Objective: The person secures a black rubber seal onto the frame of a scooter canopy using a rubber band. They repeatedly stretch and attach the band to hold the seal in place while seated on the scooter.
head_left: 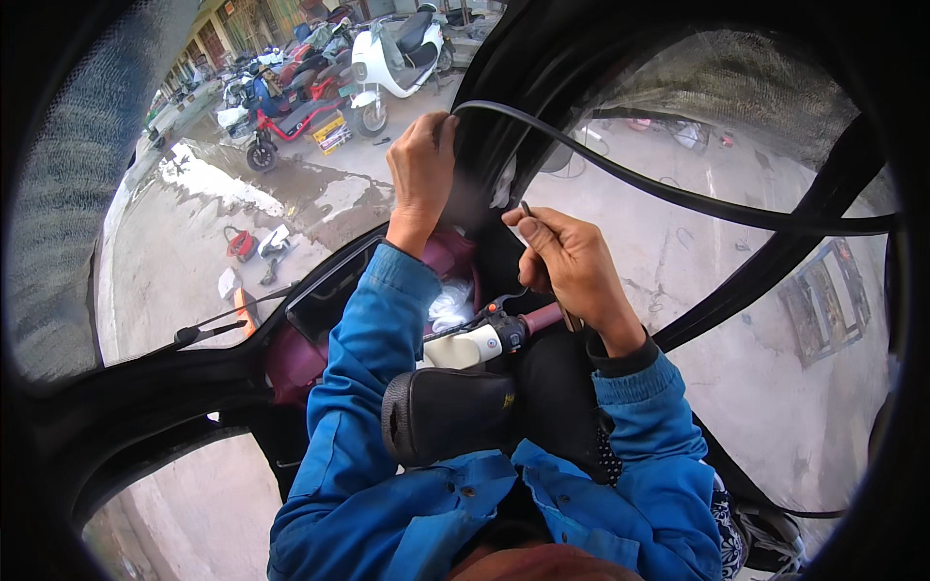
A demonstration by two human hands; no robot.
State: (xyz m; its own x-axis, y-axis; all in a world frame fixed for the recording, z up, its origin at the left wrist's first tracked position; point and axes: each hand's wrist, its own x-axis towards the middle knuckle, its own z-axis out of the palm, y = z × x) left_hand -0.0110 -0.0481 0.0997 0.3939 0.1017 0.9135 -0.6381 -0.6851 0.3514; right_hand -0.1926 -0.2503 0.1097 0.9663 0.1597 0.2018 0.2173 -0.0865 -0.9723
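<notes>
My left hand (420,176) is raised to the black frame pillar beside the windscreen, its fingers closed around the near end of a black rubber strip (620,169). From there the strip bows away to the right, hanging loose across the side opening. Lower and to the right, my right hand (573,263) is closed around a slim tool (526,208). A dark tip shows above the thumb, and a metallic end pokes out below the palm; its exact kind is hidden by the fingers. Both forearms wear blue sleeves.
Below my hands is a handlebar (542,318) with a pinkish grip and a cream switch housing (463,349). A black pouch (448,416) sits before my chest. A wiper (208,332) crosses the windscreen. Outside stand a white scooter (392,60), a red scooter (300,116) and a metal frame (821,300).
</notes>
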